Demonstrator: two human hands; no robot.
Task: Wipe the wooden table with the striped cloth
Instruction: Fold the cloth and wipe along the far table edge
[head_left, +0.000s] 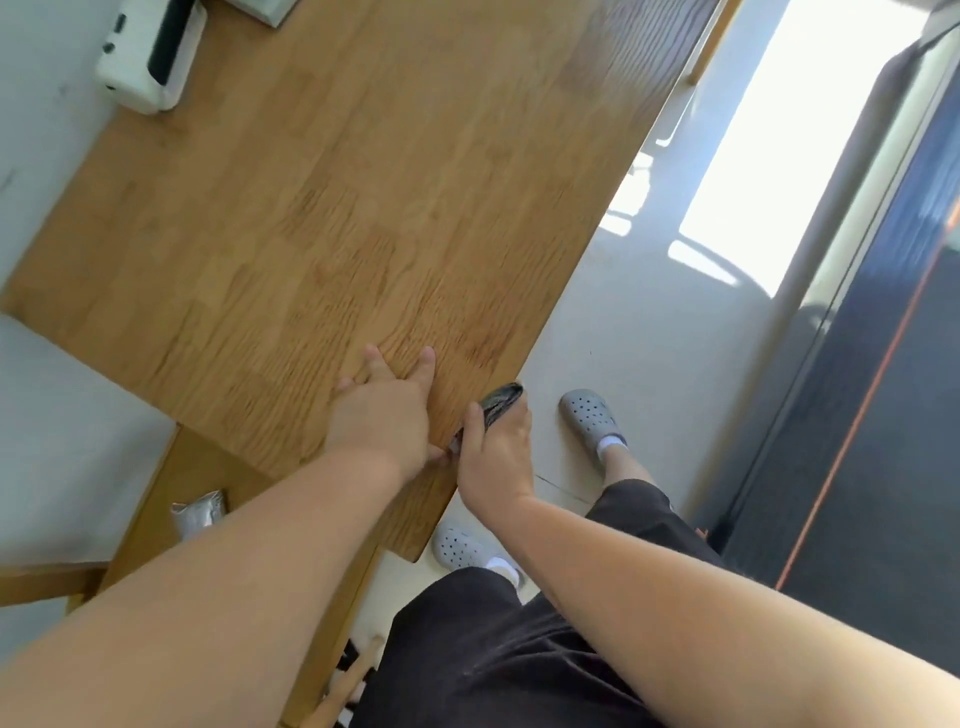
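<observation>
Far left, top corner: a white device (148, 52) sits on the table (322, 208) by the wall, well apart from your hands.
Left, lower down: a silver packet (200, 513) lies on a lower wooden surface beside your left forearm.
Table: bare wood over most of its top, with nothing between your hands and the far end.
Left hand: your left hand (382, 415) lies flat on the wood near the right edge, fingers spread, holding nothing; it reads as a brace.
Cloth: the cloth (497, 404) is a dark, bunched wad right at the table's right edge, just beside your left hand.
Right hand: your right hand (493, 457) is closed around the cloth, thumb on the table side, fingers wrapped over the outer side.
Cloth against grip: most of the cloth is buried in your fist; one end pokes out past your fingertips, and a small pale bit shows near your thumb base.
Stripes: the frame is blurred, so the pattern is hard to make out; it is probably the striped cloth.
Handling: expect it to be light, soft and floppy, with no shape of its own.
Where to hold: as a tight wad it would cover little wood, so spread it under a flat palm to wipe.
Right, on the floor: your grey clogs (589, 415) stand beside the table edge.
</observation>
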